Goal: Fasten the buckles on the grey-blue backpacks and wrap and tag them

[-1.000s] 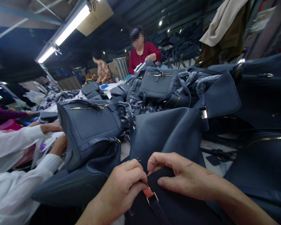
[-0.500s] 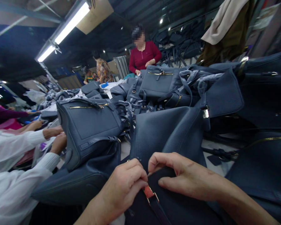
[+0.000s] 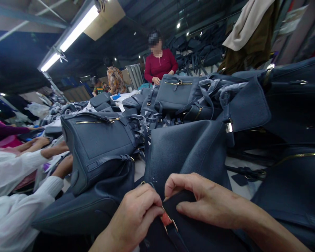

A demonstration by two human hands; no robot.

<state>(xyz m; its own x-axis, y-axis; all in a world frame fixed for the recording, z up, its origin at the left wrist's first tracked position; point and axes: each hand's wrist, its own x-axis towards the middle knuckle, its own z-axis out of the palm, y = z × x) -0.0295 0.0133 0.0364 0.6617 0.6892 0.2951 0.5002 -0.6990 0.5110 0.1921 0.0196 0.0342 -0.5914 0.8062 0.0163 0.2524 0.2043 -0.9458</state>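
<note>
A dark navy bag lies right in front of me, and a strap runs over it to a gold-coloured buckle. On the buckle's metal sits a small red piece. My left hand is closed in a pinch at the upper end of the buckle, by the red piece. Across the bag's top edge my right hand is bent, fingers over the far side and thumb on the near side. Its hidden fingertips are close to the left hand's. Just beyond both hands rises a smooth navy leather bag part.
A zipped navy handbag stands to the left, beside the hands of a co-worker in white sleeves. More bags are heaped behind. Across the table stands a person in a red top. Another bag lies at right.
The view has shifted slightly. Both my hands keep their places at the buckle and the bag's edge. The white-sleeved co-worker's hands have moved behind the zipped handbag.
</note>
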